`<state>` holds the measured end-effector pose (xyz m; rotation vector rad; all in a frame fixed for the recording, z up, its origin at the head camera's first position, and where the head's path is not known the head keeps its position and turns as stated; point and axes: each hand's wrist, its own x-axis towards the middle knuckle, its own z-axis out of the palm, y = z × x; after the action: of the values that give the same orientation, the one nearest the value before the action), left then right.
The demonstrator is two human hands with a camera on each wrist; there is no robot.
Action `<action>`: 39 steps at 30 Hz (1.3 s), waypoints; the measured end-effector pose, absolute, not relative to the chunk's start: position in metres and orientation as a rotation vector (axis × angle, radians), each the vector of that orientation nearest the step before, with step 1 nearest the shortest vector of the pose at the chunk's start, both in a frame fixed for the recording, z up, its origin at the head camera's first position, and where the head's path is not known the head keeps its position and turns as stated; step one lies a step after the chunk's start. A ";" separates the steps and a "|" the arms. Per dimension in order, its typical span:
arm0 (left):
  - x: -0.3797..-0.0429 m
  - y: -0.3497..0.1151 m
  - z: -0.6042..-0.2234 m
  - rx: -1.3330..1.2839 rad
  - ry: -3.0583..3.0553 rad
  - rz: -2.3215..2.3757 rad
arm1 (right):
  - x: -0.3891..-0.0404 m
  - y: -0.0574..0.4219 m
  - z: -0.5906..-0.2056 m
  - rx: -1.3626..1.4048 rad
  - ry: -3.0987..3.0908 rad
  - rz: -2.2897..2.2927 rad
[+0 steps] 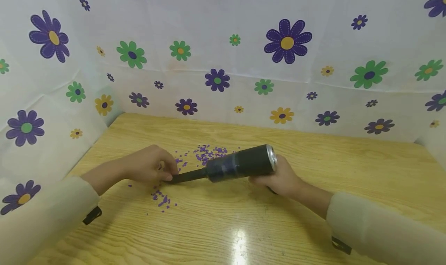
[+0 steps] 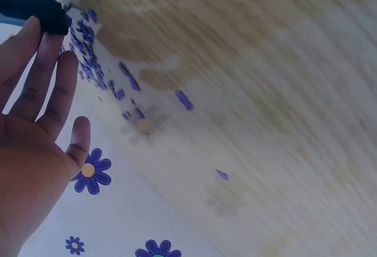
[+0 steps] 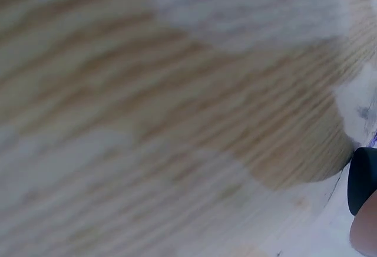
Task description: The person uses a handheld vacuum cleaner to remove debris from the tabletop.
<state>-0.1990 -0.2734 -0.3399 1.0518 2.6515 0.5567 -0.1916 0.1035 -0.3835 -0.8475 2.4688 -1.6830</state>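
Observation:
A black handheld vacuum cleaner (image 1: 240, 165) with a silver rear end lies slanted across the middle of the head view, over the table. My right hand (image 1: 283, 178) grips it near the rear, partly hidden behind the body. Its narrow nozzle (image 1: 189, 175) points left, and my left hand (image 1: 151, 166) pinches the tip between thumb and fingers. The left wrist view shows the nozzle end (image 2: 44, 14) held at the fingertips, the little finger apart. Small purple scraps (image 1: 208, 154) lie scattered behind the nozzle, with a smaller patch in front of it.
The wooden table (image 1: 331, 218) has a glossy top with a bright reflection near its front. A white cloth (image 1: 244, 9) with purple, green and yellow flowers hangs behind it and at the sides. Dark straps (image 1: 92, 215) show at both sleeves.

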 end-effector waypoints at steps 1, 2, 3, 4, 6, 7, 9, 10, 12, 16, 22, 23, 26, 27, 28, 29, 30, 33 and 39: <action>-0.201 -0.275 -0.341 1.047 2.672 0.563 | -0.192 0.103 -0.383 -0.835 2.478 -1.687; -0.202 -0.276 -0.341 1.048 2.696 0.567 | -0.192 0.102 -0.383 -0.820 2.490 -1.689; -0.204 -0.276 -0.342 1.048 2.724 0.569 | -0.192 0.101 -0.383 -0.803 2.508 -1.687; -0.206 -0.277 -0.343 1.044 2.754 0.567 | -0.192 0.100 -0.382 -0.781 2.524 -1.685; -0.209 -0.276 -0.345 1.047 2.812 0.569 | -0.191 0.099 -0.383 -0.739 2.558 -1.685; -0.211 -0.276 -0.345 1.046 2.841 0.564 | -0.191 0.099 -0.383 -0.720 2.573 -1.686; -0.214 -0.274 -0.347 1.047 2.890 0.553 | -0.190 0.097 -0.382 -0.689 2.589 -1.690; -0.215 -0.273 -0.347 1.046 2.907 0.551 | -0.190 0.096 -0.383 -0.680 2.594 -1.694; -0.216 -0.271 -0.347 1.047 2.934 0.554 | -0.189 0.095 -0.383 -0.672 2.609 -1.694; -0.217 -0.268 -0.346 1.045 2.957 0.558 | -0.188 0.094 -0.382 -0.672 2.639 -1.675; -0.216 -0.267 -0.344 1.031 2.911 0.546 | -0.190 0.099 -0.381 -0.722 2.641 -1.655; -0.215 -0.267 -0.344 1.020 2.896 0.544 | -0.190 0.100 -0.382 -0.742 2.628 -1.656; -0.210 -0.267 -0.344 0.987 2.855 0.549 | -0.190 0.103 -0.382 -0.801 2.586 -1.661; -0.209 -0.267 -0.343 0.986 2.839 0.556 | -0.191 0.104 -0.382 -0.816 2.568 -1.668; -0.207 -0.268 -0.343 0.977 2.822 0.568 | -0.191 0.105 -0.383 -0.828 2.549 -1.676; -0.206 -0.268 -0.343 0.969 2.807 0.575 | -0.191 0.106 -0.383 -0.843 2.525 -1.684; -0.204 -0.268 -0.342 0.973 2.791 0.585 | -0.191 0.107 -0.383 -0.862 2.500 -1.694; -0.201 -0.267 -0.341 1.004 2.739 0.626 | -0.192 0.111 -0.384 -0.886 2.444 -1.708; -0.201 -0.272 -0.342 0.969 2.792 0.620 | -0.191 0.103 -0.383 -0.816 2.533 -1.664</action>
<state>-0.2014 -0.2725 -0.3420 0.9690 2.7922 0.6199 -0.1905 0.1029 -0.3830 -0.8158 2.5334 -1.6643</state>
